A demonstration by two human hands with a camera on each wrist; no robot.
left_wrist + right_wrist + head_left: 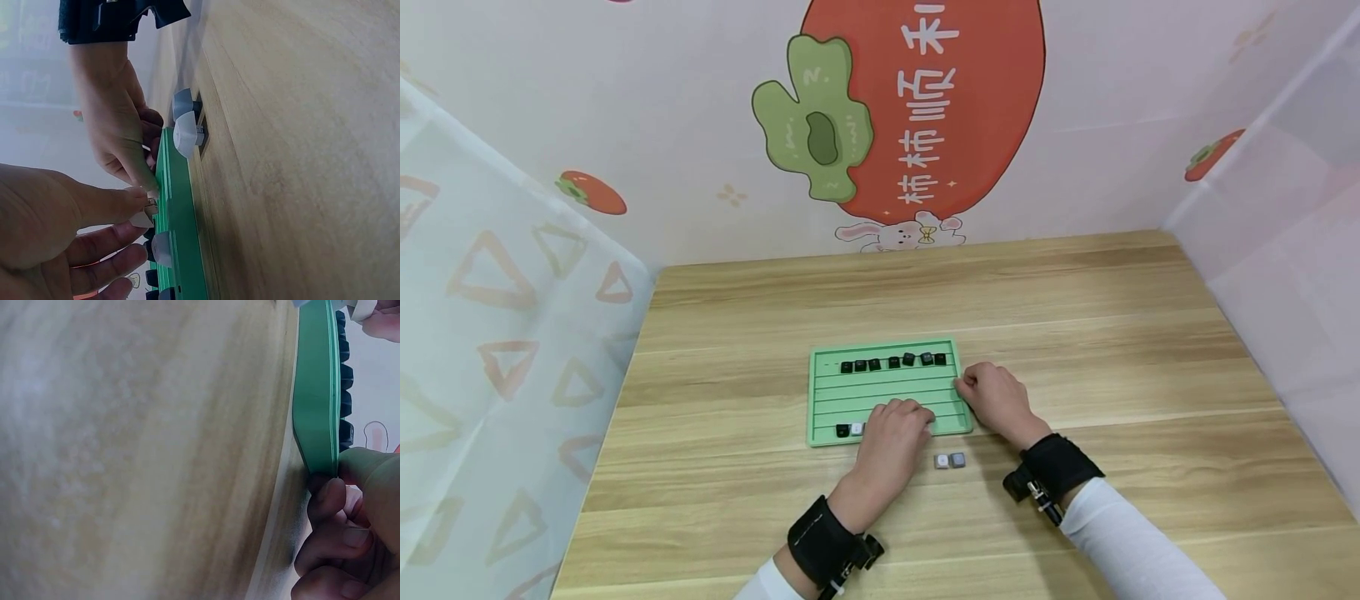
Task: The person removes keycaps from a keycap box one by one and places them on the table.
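A green ridged tray (887, 387) lies on the wooden table. Several black keycaps (892, 362) stand in its far row; a black keycap (842, 431) and a white one (856, 429) sit at the left of its near row. My left hand (901, 418) hovers over the near row and pinches a small white keycap (143, 217) between thumb and fingertips just above the tray (178, 219). My right hand (979, 392) grips the tray's right edge (316, 394), its thumb and curled fingers (330, 495) at the corner.
A white keycap (942, 461) and a grey keycap (957, 459) lie loose on the table just in front of the tray, between my wrists. Patterned cloth walls close in the table on the left, back and right.
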